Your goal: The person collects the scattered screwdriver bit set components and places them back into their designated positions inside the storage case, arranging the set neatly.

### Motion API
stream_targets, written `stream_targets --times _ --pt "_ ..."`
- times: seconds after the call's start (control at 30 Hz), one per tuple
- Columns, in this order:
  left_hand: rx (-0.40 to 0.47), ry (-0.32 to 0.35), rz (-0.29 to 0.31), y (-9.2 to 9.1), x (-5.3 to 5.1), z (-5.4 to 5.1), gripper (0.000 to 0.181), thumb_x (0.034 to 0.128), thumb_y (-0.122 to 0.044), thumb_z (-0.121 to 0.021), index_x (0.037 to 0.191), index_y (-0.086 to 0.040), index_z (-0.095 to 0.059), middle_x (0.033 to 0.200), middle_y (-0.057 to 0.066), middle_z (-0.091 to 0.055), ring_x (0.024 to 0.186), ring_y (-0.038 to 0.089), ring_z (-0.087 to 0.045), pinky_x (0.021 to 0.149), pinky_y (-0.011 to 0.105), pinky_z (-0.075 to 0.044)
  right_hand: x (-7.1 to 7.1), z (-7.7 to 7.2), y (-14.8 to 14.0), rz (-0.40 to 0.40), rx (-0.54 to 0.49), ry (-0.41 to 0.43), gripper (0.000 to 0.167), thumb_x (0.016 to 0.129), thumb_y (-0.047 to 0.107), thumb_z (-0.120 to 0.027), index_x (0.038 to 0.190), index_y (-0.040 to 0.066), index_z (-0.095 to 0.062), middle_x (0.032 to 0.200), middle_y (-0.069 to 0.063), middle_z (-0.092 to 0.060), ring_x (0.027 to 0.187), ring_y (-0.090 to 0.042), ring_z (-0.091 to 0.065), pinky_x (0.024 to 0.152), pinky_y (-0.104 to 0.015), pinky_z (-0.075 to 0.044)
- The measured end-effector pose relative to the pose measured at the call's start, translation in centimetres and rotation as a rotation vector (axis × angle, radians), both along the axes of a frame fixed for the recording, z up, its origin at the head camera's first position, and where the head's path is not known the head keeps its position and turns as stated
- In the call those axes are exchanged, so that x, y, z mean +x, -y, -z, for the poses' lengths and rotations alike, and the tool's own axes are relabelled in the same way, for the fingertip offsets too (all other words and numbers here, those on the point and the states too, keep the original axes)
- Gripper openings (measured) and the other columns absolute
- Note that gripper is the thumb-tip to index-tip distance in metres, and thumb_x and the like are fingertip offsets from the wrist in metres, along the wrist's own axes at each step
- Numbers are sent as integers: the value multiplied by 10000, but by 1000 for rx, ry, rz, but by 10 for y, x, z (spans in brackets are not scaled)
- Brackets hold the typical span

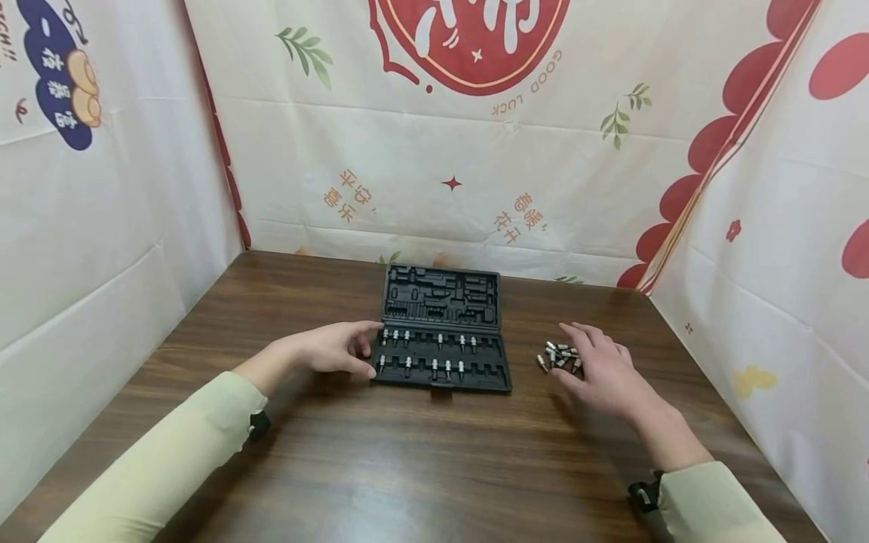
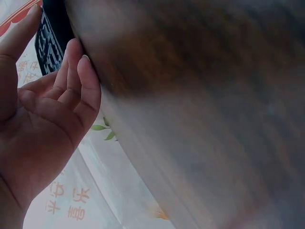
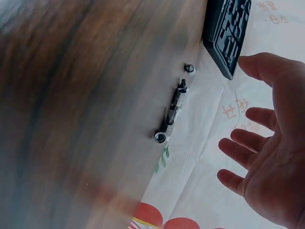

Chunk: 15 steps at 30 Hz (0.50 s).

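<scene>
Head view: bits (image 1: 552, 359), axes mixed, between nearer right hand's (image 1: 606, 371) spread, empty thumb and fingers; case (image 1: 475, 385) at left hand's (image 1: 333, 348) relaxed fingertips.

Black moulded case (image 1: 482, 383), which lay open on the wooden tabletop (image 1: 380, 452), its recessed lid (image 1: 441, 294) behind the tray (image 1: 421, 353). Short silver-and-dark socket bits (image 1: 434, 369) sat in two spaced rows of slots. Similar loose bits (image 1: 552, 357) lay heaped to the case's right, variously angled, one at the near-left edge.
</scene>
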State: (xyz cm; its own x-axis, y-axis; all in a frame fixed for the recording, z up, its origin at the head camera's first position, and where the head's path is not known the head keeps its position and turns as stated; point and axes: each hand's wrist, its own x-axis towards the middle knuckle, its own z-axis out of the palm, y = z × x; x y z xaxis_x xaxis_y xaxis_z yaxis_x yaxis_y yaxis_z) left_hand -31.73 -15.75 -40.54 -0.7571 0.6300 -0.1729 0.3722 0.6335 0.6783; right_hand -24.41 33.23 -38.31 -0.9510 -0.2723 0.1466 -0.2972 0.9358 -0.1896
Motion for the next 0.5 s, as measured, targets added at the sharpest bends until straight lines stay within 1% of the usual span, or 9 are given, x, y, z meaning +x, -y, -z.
stream_targets --times 0.2,0.37,0.5 --pt "-4 13 -3 -1 -3 2 995 968 -307 -863 1715 1 -283 1163 73 -665 929 139 -637 872 337 -504 -1 0 -6 3 -3 -13 825 1020 352 -777 1665 26 -378 1634 -338 -412 1504 -541 -400 1116 -802 -305" --pt "-13 29 -3 0 -5 2 965 982 -299 -852 1716 -4 -299 1155 65 -665 878 134 -604 830 332 -483 -2 -1 -14 17 -38 0 814 1028 335 -764 1666 18 -370 1623 -345 -415 1490 -578 -400 1114 -814 -285" --pt "-27 30 1 -1 -6 0 953 987 -308 -849 1716 -10 -311 1154 59 -669 870 138 -590 819 331 -475 -7 -2 -25 28 -74 23 800 1035 306 -766 1657 -15 -379 1587 -371 -442 1456 -610 -427 1117 -820 -315"
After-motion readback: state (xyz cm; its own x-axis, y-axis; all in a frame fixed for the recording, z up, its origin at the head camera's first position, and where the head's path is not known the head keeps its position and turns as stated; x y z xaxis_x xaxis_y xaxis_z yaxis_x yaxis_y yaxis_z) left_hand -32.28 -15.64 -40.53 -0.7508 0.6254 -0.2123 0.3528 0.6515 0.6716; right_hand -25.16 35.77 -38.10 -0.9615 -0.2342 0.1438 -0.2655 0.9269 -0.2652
